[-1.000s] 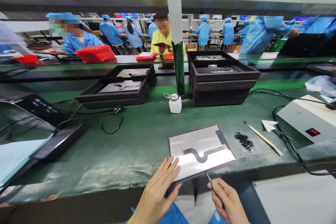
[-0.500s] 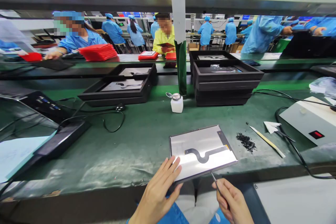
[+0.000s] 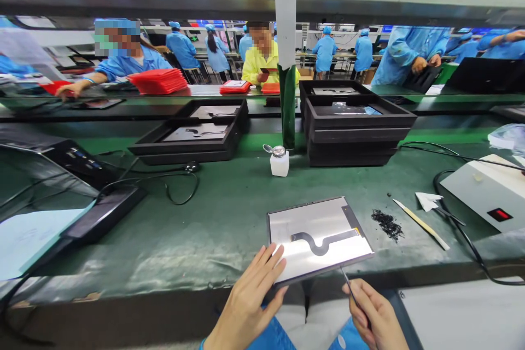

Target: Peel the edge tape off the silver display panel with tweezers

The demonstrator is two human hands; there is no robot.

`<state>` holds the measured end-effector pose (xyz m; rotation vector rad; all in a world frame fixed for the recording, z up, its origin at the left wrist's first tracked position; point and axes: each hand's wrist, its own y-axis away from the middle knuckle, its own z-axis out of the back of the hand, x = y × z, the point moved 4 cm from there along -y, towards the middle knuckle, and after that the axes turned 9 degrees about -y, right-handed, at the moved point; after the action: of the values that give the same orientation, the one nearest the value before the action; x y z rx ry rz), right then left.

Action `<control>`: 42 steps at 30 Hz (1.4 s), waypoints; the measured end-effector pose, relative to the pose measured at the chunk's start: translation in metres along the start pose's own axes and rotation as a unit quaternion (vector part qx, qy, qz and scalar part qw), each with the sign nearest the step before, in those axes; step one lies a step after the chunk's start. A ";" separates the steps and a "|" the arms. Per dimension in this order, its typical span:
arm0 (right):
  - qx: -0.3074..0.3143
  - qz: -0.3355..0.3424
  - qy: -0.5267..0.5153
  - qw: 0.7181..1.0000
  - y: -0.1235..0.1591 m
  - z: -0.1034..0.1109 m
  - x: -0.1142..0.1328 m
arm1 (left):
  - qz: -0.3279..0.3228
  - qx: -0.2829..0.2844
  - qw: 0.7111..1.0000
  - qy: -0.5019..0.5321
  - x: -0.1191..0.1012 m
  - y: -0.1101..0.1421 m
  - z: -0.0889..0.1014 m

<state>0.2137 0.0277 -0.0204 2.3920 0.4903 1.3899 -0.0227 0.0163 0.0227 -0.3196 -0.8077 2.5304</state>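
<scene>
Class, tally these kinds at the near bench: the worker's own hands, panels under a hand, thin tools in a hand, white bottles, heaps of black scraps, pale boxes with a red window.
Hands: 2 (left hand, right hand)
Panel: 1
Thin tool: 1
White bottle: 1
Scrap heap: 1
Pale box: 1
Total: 7

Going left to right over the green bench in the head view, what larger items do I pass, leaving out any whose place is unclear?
Pale blue paper, low stack of black trays, white bottle, tall stack of black trays, white box.
</scene>
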 end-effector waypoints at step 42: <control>-0.075 0.051 -0.006 0.996 0.011 0.013 0.043 | -0.001 0.002 1.000 -0.003 0.000 0.000 0.001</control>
<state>0.2467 0.0357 0.0110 2.3303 0.2524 1.4013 -0.0229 0.0155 0.0238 -0.3108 -0.8039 2.5326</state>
